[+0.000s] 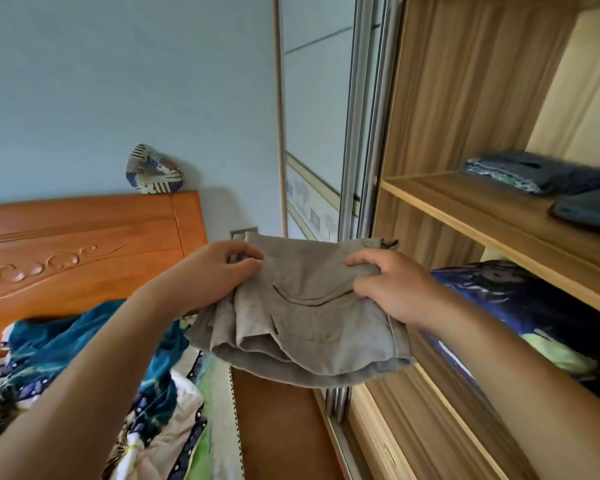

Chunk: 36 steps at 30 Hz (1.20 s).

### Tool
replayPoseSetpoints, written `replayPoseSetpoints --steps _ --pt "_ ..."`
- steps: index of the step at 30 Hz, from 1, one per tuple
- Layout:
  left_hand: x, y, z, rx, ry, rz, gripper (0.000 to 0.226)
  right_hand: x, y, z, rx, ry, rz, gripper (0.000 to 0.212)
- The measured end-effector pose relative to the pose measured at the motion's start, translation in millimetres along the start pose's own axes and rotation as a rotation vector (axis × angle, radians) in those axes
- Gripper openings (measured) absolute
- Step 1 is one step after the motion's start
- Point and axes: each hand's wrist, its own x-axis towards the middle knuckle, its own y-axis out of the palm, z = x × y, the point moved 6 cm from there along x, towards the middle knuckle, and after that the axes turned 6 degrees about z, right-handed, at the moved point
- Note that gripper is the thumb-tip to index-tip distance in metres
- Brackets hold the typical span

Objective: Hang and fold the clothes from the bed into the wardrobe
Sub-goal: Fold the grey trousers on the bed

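A folded beige garment (309, 317) with a pocket seam hangs in the air between the bed and the wardrobe. My left hand (215, 271) grips its upper left edge, thumb on top. Its upper right edge is gripped by my right hand (392, 285), fingers curled into the cloth. The open wooden wardrobe (465, 216) stands to the right. On its upper shelf lie two folded dark blue-grey garments (534, 171). The bed (94, 393) at lower left is covered with a patterned blue and green quilt.
A dark patterned bundle of bedding (534, 317) fills the wardrobe shelf below. The sliding door frame (357, 133) stands left of the shelves. An orange wooden headboard (84, 247) carries a patchwork cloth item (153, 171). Brown floor (278, 427) runs between bed and wardrobe.
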Motion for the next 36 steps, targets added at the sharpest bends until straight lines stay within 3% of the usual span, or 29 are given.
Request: replayPoseSetpoints --steps 4,7,15,28,36 --pt "22 -12 -40 -0.065 0.088 0.002 0.015 -7 -44 20 -0.008 0.015 -0.071 0.063" --pt "45 -17 -72 -0.115 0.156 0.006 0.017 -10 -78 26 0.004 0.028 -0.152 0.047" --pt "153 11 -152 -0.229 0.379 0.207 0.018 -1 -163 -5 0.013 0.137 -0.447 0.035" --pt "337 105 -254 -0.266 0.611 0.656 0.03 36 -243 -86 0.04 0.445 -0.872 0.041" --pt "406 150 -332 -0.313 0.66 0.678 0.022 43 -305 -120 0.186 0.444 -1.085 0.042"
